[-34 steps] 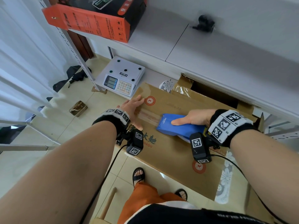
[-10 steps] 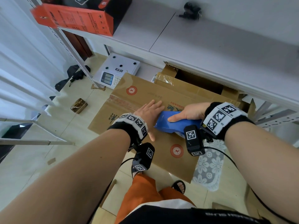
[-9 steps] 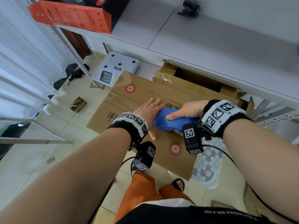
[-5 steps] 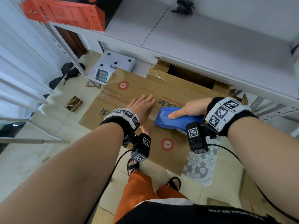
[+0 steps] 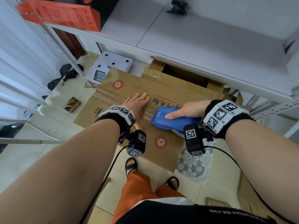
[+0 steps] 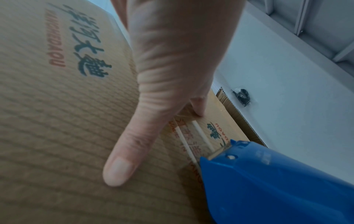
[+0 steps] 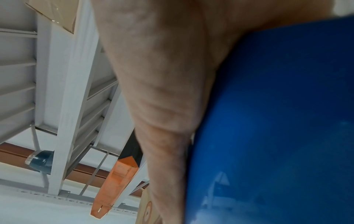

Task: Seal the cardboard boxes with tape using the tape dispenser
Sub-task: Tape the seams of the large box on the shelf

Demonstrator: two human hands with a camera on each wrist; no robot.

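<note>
Left hand (image 5: 136, 103) flat, fingers straight, pinning cardboard box (image 5: 123, 81) flaps shut. Right hand (image 5: 188, 109) clamped round tape dispenser (image 5: 171, 120), laying tape along the seam.

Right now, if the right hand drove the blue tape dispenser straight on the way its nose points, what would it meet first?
Probably the left hand, pressed flat on the cardboard box astride the taped seam. The right hand aims the blue tape dispenser along that seam; the thumb lies nearest its nose, though depth is uncertain.
</note>
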